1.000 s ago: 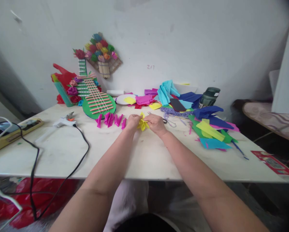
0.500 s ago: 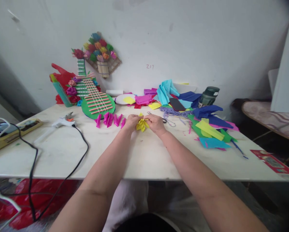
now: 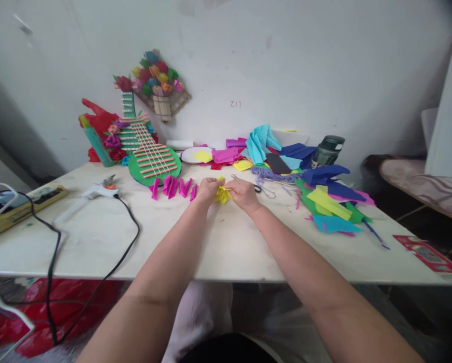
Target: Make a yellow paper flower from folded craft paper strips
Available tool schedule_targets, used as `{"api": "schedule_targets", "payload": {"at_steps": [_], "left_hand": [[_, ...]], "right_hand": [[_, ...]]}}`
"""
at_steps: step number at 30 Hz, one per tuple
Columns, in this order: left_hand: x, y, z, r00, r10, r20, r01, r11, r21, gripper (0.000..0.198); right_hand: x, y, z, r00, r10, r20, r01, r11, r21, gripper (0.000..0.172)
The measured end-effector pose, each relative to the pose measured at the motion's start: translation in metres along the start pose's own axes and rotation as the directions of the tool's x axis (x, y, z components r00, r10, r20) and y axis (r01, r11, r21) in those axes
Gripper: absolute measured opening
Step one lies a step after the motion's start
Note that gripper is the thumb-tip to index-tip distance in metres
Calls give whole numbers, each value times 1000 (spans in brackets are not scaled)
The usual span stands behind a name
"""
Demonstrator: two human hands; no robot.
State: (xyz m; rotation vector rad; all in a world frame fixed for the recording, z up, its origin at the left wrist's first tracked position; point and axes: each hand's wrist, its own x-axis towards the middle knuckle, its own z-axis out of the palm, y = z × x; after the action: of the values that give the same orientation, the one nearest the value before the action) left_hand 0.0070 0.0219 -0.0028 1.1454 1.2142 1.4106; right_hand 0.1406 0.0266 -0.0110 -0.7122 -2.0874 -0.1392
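Observation:
My left hand (image 3: 207, 190) and my right hand (image 3: 244, 192) meet over the middle of the white table (image 3: 97, 237), both pinched on a small yellow folded paper piece (image 3: 222, 193) between them. Just to the left of my left hand lie several folded magenta paper pieces (image 3: 173, 186) in a row. A pair of scissors (image 3: 257, 188) lies right behind my right hand.
A hot glue gun (image 3: 97, 190) with a black cord (image 3: 129, 237) lies at the left. A green paper guitar (image 3: 150, 154) leans at the back wall under a paper bouquet (image 3: 158, 83). Coloured paper sheets (image 3: 324, 196), purple yarn (image 3: 267, 175) and a dark jar (image 3: 327, 150) crowd the right.
Both hands stay together on the yellow paper; the fingers shift slightly as they work it. Nothing else on the table has moved.

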Motion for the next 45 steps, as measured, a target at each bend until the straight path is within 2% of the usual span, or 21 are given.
{"api": "schedule_targets", "payload": {"at_steps": [6, 9, 16, 25, 29, 32, 36, 40, 42, 45], "left_hand": [[-2, 4, -3, 982, 146, 116, -147, 989, 2, 36], [-1, 4, -3, 973, 178, 149, -175, 984, -35, 37], [-2, 6, -4, 989, 136, 49, -133, 989, -65, 35], [3, 3, -4, 992, 126, 10, -124, 986, -110, 33], [4, 2, -4, 986, 169, 3, -168, 983, -74, 32], [4, 1, -4, 980, 199, 1, -199, 980, 19, 32], [6, -1, -4, 979, 202, 24, -204, 970, 131, 33], [7, -2, -2, 972, 214, 95, -230, 947, 224, 36], [7, -3, -1, 964, 222, 146, -256, 924, 284, 36], [6, -2, 1, 955, 235, 183, -288, 883, 371, 35]], "right_hand": [[0, 2, -2, 997, -33, -71, 31, 999, -28, 27], [0, 3, -2, 994, -38, -106, 36, 999, -16, 26], [-1, 4, -2, 990, -5, -140, 9, 1000, 28, 22], [-1, 5, -2, 994, 25, -106, -19, 998, 61, 25], [0, -1, -6, 994, 26, -110, -19, 998, 66, 19], [0, -7, -11, 995, 40, -94, -31, 995, 95, 16], [2, -10, -20, 977, 173, -126, -151, 975, 166, 22], [6, -1, -26, 885, 430, -176, -398, 897, 190, 31], [7, 7, -26, 842, 530, -99, -496, 834, 242, 32], [6, 16, -24, 797, 573, 192, -600, 712, 365, 32]]}}
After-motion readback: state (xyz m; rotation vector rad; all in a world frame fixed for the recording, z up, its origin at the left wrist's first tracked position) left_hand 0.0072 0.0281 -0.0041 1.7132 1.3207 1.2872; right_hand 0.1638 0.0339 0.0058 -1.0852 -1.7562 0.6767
